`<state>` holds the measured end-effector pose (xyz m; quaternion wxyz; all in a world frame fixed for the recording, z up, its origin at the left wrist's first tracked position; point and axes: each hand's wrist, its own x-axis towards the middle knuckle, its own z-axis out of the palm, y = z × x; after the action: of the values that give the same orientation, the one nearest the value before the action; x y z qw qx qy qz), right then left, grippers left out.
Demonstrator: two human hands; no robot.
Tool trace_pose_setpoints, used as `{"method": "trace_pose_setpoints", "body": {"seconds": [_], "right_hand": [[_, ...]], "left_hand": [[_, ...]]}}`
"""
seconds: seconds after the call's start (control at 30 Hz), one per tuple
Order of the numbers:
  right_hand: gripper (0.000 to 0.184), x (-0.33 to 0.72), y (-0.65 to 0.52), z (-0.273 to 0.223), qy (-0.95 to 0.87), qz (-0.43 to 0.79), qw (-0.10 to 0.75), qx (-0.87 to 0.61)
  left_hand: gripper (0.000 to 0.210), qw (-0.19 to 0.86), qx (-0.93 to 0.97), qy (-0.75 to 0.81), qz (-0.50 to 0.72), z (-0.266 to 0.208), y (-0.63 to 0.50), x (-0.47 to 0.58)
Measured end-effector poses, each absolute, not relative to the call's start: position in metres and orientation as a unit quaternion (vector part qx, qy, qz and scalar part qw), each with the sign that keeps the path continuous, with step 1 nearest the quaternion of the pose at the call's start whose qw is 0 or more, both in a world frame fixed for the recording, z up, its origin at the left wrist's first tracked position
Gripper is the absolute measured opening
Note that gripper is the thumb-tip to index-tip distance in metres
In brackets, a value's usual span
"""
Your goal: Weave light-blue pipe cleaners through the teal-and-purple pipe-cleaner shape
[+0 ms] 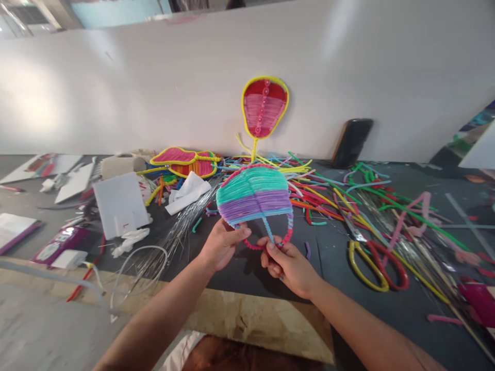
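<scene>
Between my two hands is a pipe-cleaner fan (255,193), with teal, purple and light blue rows inside a pink rim; its lower part is an open frame crossed by a light blue stem. My left hand (224,243) pinches the rim at the lower left. Thumb and fingers of my right hand (286,263) close on the light blue stem at the bottom, near the rim. Behind it, a red and pink fan with a yellow edge (265,108) stands up against the white panel. More pink and yellow pieces (183,161) lie to the left.
Loose coloured pipe cleaners (325,198) spread across the dark table. Scissors with yellow and red handles (377,263) lie at right, below a phone (351,143) leaning on the white panel (174,87). Thin wires (174,232), a white card (118,203) and a purple device (62,245) are at left.
</scene>
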<state>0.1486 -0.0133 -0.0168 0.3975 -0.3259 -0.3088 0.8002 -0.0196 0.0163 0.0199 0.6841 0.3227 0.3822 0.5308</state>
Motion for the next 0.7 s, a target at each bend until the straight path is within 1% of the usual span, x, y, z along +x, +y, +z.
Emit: {"method": "trace_pose_setpoints", "body": {"seconds": [0.13,0.27,0.37,0.43,0.5,0.53,0.6,0.7], "right_hand": [[0.028,0.148,-0.015,-0.015,-0.328,0.786,0.410,-0.325],[0.029,0.149,-0.013,-0.012,-0.303,0.796,0.407,-0.331],[0.035,0.157,-0.010,-0.010,-0.318,0.792,0.386,-0.350],[0.041,0.169,-0.006,-0.008,-0.380,0.764,0.360,-0.378],[0.045,0.182,-0.002,-0.003,-0.487,0.686,0.327,-0.430],[0.042,0.188,0.000,0.000,-0.547,0.624,0.311,-0.464],[0.035,0.194,0.001,0.006,-0.636,0.464,0.329,-0.521],[0.019,0.189,-0.002,0.011,-0.719,0.295,0.377,-0.505]], "left_hand": [[0.028,0.664,0.339,0.399,0.534,0.022,0.017,-0.022],[0.024,0.672,0.329,0.381,0.543,0.022,0.018,-0.024],[0.021,0.639,0.345,0.388,0.568,0.022,0.019,-0.026],[0.021,0.606,0.350,0.407,0.587,0.022,0.021,-0.028],[0.021,0.576,0.353,0.428,0.601,0.022,0.022,-0.030],[0.021,0.564,0.359,0.436,0.602,0.022,0.022,-0.030],[0.021,0.553,0.377,0.446,0.594,0.021,0.021,-0.029],[0.018,0.556,0.413,0.453,0.561,0.017,0.015,-0.020]]}}
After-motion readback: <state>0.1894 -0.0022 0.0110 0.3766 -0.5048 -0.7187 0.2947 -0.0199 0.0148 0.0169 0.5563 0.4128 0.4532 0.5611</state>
